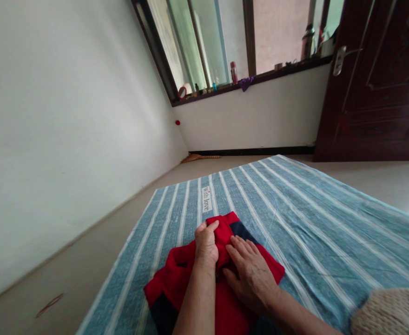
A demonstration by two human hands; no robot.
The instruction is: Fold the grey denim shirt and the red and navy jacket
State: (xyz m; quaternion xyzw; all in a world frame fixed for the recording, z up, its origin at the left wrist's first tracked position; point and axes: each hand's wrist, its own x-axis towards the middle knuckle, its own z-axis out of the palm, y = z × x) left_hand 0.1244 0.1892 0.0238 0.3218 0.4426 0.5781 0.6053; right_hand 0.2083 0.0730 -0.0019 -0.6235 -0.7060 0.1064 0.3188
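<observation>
A red garment with dark navy panels point(176, 260) lies partly folded on a blue bed cover with white stripes point(260, 204). My left hand point(207, 242) grips the garment near its far edge, thumb on top and fingers curled round the cloth. Just to the right, my right hand point(248, 270) rests palm down on the red cloth, its fingers stretched out and pointing toward my left hand. Both forearms cover part of the garment's near side.
Beige knitted material point(391, 311) is at the lower right. Beyond the bed are a windowsill point(263, 77) with bottles and small items, and a dark red door point(375, 93). A white wall point(68, 116) rises on the left. A thin loop point(49, 304) lies on the floor.
</observation>
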